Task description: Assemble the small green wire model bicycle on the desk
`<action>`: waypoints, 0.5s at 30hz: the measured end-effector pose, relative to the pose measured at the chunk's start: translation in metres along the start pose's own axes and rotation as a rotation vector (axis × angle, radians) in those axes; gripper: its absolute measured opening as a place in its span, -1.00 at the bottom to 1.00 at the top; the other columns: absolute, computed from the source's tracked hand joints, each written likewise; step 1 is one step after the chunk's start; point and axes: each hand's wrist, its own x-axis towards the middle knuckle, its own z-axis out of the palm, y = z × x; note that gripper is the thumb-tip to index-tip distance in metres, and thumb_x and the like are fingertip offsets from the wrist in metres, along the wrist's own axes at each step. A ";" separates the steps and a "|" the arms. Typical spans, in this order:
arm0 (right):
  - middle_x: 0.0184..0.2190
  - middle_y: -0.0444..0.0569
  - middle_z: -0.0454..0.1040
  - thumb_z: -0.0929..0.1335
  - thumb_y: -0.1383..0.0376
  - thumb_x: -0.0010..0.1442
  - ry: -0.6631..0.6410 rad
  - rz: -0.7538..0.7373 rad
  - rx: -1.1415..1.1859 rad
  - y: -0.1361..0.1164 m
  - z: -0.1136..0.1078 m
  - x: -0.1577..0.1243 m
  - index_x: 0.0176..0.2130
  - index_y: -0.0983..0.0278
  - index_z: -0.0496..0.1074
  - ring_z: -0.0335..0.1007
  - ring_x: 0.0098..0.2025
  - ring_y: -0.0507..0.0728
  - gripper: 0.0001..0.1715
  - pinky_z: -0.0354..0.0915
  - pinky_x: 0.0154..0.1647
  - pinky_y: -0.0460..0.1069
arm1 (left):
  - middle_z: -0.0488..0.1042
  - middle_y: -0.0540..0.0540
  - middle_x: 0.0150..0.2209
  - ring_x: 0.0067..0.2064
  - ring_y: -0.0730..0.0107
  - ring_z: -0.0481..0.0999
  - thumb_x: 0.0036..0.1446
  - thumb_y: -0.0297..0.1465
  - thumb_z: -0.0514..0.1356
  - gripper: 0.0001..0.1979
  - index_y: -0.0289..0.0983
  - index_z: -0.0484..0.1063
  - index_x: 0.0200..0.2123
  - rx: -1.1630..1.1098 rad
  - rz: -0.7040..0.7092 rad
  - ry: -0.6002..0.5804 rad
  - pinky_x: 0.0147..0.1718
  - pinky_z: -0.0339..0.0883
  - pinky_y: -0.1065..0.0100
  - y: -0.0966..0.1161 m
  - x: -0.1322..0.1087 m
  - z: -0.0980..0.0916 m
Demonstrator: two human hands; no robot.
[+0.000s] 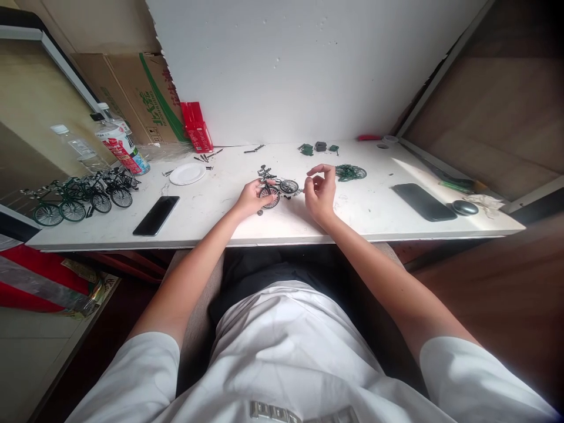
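Observation:
A miniature bicycle (pixel 288 187) with dark spoked wheels lies at the middle of the white table. My left hand (pixel 252 200) grips it at one wheel, fingers and thumb closed around that end. Just right of the bicycle is my right hand (pixel 321 192), its thumb and fingers curled together in a pinch. A small thin shiny piece shows by its fingertips, too small to name. Behind my right hand lies a pile of dark green bicycle parts (pixel 351 172). Small green pieces (pixel 305 149) sit farther back.
Several finished miniature bicycles (pixel 73 205) stand at the left, before plastic bottles (pixel 126 154). A black phone (pixel 156 215), a white plate (pixel 187 174) and a red box (pixel 197 129) are also left. At right lie a dark flat case (pixel 423 201) and a round object (pixel 465 207).

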 end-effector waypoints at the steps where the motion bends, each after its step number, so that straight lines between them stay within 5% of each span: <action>1: 0.01 0.06 0.41 0.29 0.09 0.53 -0.006 -0.005 -0.018 -0.001 0.000 0.000 0.17 0.10 0.24 0.38 -0.32 0.12 -0.69 0.39 -0.38 0.07 | 0.71 -0.17 -0.17 -0.26 0.29 0.69 0.07 -0.29 0.55 -0.39 -0.25 0.55 0.18 -0.005 -0.003 -0.003 -0.20 0.62 0.29 0.000 0.000 0.000; 6: 0.01 0.07 0.42 0.28 -0.03 0.55 -0.099 -0.062 -0.083 -0.005 0.000 0.000 0.08 0.11 0.33 0.36 -0.33 0.11 -0.68 0.36 -0.43 0.04 | 0.71 -0.16 -0.20 -0.22 0.22 0.73 0.04 -0.28 0.58 -0.35 -0.25 0.55 0.19 -0.042 -0.020 -0.014 -0.12 0.63 0.23 -0.001 0.001 0.000; 15: 0.00 0.12 0.54 0.40 0.05 0.50 -0.468 -0.209 -0.021 -0.003 0.003 -0.002 -0.10 0.16 0.57 0.52 -0.13 0.25 -0.75 0.49 -0.17 0.16 | 0.73 -0.17 -0.16 -0.19 0.25 0.73 0.02 -0.20 0.62 -0.24 -0.25 0.53 0.26 -0.140 -0.086 -0.167 -0.08 0.60 0.25 0.013 -0.004 -0.001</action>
